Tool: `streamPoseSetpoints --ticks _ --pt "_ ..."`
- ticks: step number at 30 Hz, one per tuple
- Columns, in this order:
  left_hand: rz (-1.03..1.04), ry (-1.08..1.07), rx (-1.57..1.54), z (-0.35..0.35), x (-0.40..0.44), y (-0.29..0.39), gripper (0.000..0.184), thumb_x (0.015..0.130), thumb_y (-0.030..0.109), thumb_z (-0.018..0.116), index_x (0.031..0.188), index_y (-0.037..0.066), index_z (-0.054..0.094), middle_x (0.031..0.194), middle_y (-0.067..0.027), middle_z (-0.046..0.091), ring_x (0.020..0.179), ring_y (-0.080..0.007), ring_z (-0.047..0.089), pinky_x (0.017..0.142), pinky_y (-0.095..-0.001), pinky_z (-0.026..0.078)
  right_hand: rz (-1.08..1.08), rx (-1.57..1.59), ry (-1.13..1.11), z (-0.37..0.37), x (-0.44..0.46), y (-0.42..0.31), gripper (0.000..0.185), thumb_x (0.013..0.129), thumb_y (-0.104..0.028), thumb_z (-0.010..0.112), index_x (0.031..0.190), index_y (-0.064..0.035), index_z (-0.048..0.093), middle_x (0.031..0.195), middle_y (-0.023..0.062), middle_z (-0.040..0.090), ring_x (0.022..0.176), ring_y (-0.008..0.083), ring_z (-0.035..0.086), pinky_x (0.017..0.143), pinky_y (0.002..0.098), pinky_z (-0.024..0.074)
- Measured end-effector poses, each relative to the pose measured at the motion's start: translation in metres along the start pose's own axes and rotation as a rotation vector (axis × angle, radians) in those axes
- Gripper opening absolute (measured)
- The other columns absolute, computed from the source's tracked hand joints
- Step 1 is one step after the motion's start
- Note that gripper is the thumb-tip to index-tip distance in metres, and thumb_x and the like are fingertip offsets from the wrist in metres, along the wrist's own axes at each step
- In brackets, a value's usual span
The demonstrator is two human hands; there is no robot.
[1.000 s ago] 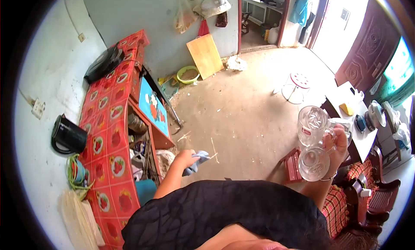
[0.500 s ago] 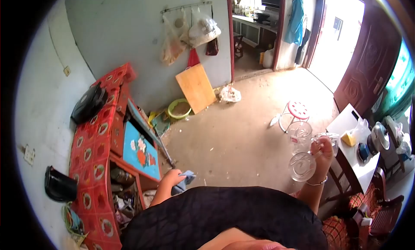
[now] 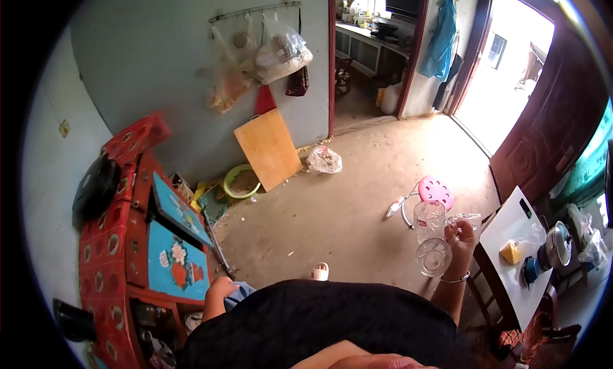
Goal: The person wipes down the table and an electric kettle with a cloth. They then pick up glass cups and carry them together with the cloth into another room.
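Note:
My right hand (image 3: 461, 236) is closed round the handles of several clear glass mugs (image 3: 433, 256), held out over the floor at the right. One mug carries a small red label, and another sticks out behind my fingers toward the white table. At the lower left, my left hand (image 3: 221, 288) is closed on a blue-grey cloth (image 3: 239, 294), partly hidden by my dark top. The cabinet with blue painted doors (image 3: 177, 260) stands just left of that hand.
A pink stool (image 3: 437, 193) stands beyond the mugs. The white table (image 3: 503, 281) is at the right with pots and a yellow item. A wooden board (image 3: 268, 149) leans on the wall near a green basin (image 3: 230, 191). Two doorways open at the back.
The view has shifted forward and up, showing more of the wall and doorways. Both hands sit lower in view, still holding the mugs and cloth. A foot in a light shoe now shows.

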State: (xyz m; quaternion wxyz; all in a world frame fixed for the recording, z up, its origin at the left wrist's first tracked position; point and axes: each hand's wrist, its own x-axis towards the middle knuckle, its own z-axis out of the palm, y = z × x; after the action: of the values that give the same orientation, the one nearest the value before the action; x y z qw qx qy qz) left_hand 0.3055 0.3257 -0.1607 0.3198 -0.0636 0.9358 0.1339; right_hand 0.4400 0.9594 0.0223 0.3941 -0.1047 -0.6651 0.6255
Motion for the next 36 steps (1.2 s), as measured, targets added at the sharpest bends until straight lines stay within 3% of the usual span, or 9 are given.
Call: streamPoseSetpoints --ticks 5,9,11,13,15,18,22,27,36 --pt "0.104 0.047 -0.009 -0.030 0.128 0.062 0.047 0.074 0.041 0.073 0.101 0.002 0.068 0.095 -0.0188 0.068 0.090 -0.0305 0.066 0.080 -0.0393 0.051 0.150 -0.123 0.080 0.007 0.066 0.066 0.017 0.081 0.000 0.070 0.088 -0.0083 0.056 0.074 -0.0046 0.054 0.064 0.0028 0.049 0.054 0.0169 0.0370" --pt "0.297 -0.005 -0.104 -0.095 0.204 0.180 0.043 0.075 0.038 0.072 0.097 0.002 0.068 0.089 -0.0192 0.068 0.083 -0.0317 0.066 0.073 -0.0395 0.052 0.182 -0.465 0.130 -0.029 0.088 0.157 0.019 0.075 -0.004 0.074 0.080 -0.0067 0.056 0.069 -0.0035 0.051 0.061 0.0071 0.048 0.054 0.0237 0.0398" --pt "0.387 0.060 -0.074 -0.131 0.218 0.246 0.041 0.075 0.038 0.072 0.095 0.002 0.067 0.087 -0.0189 0.068 0.081 -0.0309 0.066 0.070 -0.0393 0.052 0.174 -0.915 0.135 -0.054 0.081 0.198 0.022 0.068 -0.008 0.077 0.071 -0.0051 0.055 0.065 0.0031 0.052 0.058 0.0142 0.049 0.055 0.0288 0.0421" --pt "0.479 0.059 -0.050 -0.149 0.254 0.297 0.035 0.078 0.035 0.072 0.094 0.004 0.068 0.082 -0.0156 0.068 0.074 -0.0260 0.066 0.068 -0.0369 0.051 0.375 -1.144 0.079 -0.075 0.061 0.240 0.015 0.068 -0.011 0.071 0.069 -0.0040 0.058 0.066 0.0121 0.056 0.061 0.0256 0.054 0.059 0.0363 0.0452" --pt "0.503 0.052 -0.044 -0.166 0.274 0.348 0.036 0.077 0.035 0.071 0.095 0.004 0.068 0.084 -0.0167 0.068 0.077 -0.0283 0.066 0.069 -0.0379 0.051 0.576 -1.279 0.004 -0.096 0.039 0.279 0.012 0.070 -0.015 0.065 0.073 -0.0039 0.064 0.076 0.0193 0.062 0.075 0.0395 0.061 0.070 0.0447 0.0500" --pt "0.532 0.041 -0.017 -0.184 0.307 0.412 0.037 0.076 0.036 0.071 0.096 0.005 0.067 0.086 -0.0172 0.068 0.079 -0.0297 0.066 0.070 -0.0386 0.051 1.022 -1.144 -0.045 -0.144 0.007 0.336 0.022 0.068 -0.022 0.072 0.080 -0.0047 0.068 0.082 0.0193 0.067 0.085 0.0348 0.065 0.079 0.0407 0.0509" --pt "0.416 -0.066 -0.065 -0.182 0.353 0.472 0.035 0.077 0.035 0.071 0.096 0.006 0.068 0.085 -0.0157 0.069 0.078 -0.0266 0.066 0.071 -0.0375 0.051 1.243 -1.238 -0.081 -0.148 0.027 0.389 0.023 0.070 -0.024 0.071 0.082 -0.0045 0.068 0.084 0.0199 0.067 0.086 0.0351 0.065 0.080 0.0412 0.0509" --pt "0.425 -0.070 -0.028 -0.193 0.405 0.519 0.037 0.078 0.034 0.072 0.095 0.002 0.067 0.086 -0.0158 0.069 0.080 -0.0260 0.066 0.073 -0.0362 0.050 1.239 -1.243 -0.120 -0.146 0.134 0.442 0.025 0.073 -0.027 0.069 0.084 -0.0044 0.069 0.087 0.0207 0.067 0.087 0.0355 0.065 0.080 0.0418 0.0510" --pt "0.268 -0.056 -0.148 -0.222 0.466 0.598 0.040 0.080 0.034 0.070 0.099 -0.001 0.066 0.087 -0.0147 0.069 0.078 -0.0246 0.064 0.073 -0.0365 0.049 0.958 -1.296 -0.199 -0.100 0.402 0.527 0.029 0.078 -0.031 0.067 0.088 -0.0040 0.071 0.091 0.0220 0.067 0.089 0.0362 0.065 0.081 0.0429 0.0510"
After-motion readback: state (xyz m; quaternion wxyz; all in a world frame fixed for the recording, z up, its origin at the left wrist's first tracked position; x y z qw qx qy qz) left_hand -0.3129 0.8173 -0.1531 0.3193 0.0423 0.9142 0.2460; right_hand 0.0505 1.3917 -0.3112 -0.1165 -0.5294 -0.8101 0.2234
